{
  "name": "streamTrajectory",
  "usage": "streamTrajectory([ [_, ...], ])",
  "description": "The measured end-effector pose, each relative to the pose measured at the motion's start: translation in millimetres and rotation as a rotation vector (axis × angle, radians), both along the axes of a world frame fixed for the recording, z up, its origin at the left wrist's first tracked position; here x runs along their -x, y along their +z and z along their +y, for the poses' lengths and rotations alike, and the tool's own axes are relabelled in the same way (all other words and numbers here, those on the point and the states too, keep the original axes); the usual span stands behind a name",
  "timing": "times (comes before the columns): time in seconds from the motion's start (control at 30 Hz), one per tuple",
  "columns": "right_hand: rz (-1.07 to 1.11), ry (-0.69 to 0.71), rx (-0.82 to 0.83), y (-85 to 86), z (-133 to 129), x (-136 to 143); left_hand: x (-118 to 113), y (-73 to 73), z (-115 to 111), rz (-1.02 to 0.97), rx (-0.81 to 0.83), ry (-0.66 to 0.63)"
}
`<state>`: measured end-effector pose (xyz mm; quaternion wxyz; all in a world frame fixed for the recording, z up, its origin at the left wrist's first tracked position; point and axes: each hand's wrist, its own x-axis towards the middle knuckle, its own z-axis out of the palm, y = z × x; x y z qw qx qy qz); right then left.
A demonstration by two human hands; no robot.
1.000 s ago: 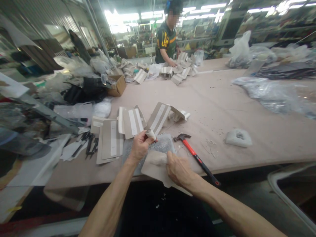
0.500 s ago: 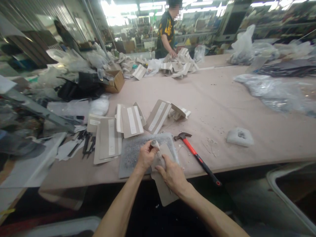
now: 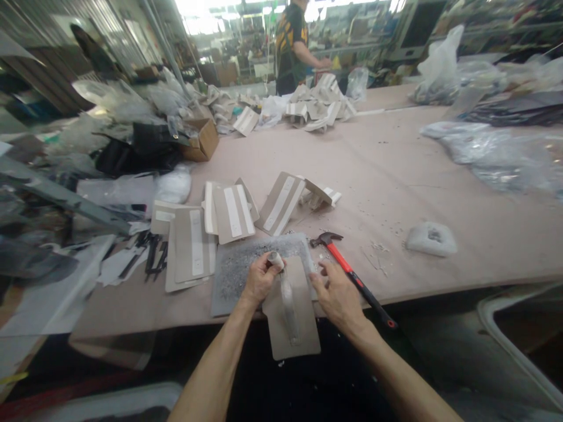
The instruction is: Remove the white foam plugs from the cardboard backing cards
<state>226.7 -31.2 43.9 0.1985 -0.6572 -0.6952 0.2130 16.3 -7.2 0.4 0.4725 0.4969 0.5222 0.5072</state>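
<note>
My left hand is closed at the upper left edge of a grey-beige panel, its thumb against a short pale cylinder. Whether the cylinder is joined to the panel I cannot tell. A strap runs lengthwise down the panel, fastened near its lower end. The panel's lower part hangs past the table edge. Just right of the panel, my right hand is open, its fingers bent and apart, with nothing seen in them. Beyond it lies a red-and-black claw hammer.
A worn grey board lies under the panel's upper part. Several similar panels lie left and behind. A white block sits at right. Plastic bags and a cardboard box stand farther back. A co-worker stands across the table.
My right hand has let go of the panel and moved right, its fingers opening. The panel's strap now shows fully. My left hand keeps its hold. The co-worker's arm has shifted right.
</note>
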Motion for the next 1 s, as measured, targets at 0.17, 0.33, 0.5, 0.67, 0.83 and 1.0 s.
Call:
streamTrajectory([
  [0.17,-0.447,-0.057,0.014,-14.8,24,-57,2,-0.3,1,0.076,-0.038,-0.050],
  [0.33,-0.241,-0.086,0.236,-23.3,37,-73,6,4.9,8,0.206,-0.054,-0.148],
  [0.5,0.149,-0.050,0.504,3.5,48,-62,8,13.1,11,0.394,-0.125,-0.245],
  [0.67,0.439,0.014,0.466,37.3,20,-40,7,6.1,5,0.398,-0.163,-0.219],
  [0.83,0.097,0.254,0.030,54.4,-2,-30,4,-3.1,0,0.373,-0.167,-0.137],
  [1.0,-0.144,0.410,-0.180,103.0,6,-32,3,-3.4,-2,0.356,-0.168,-0.152],
])
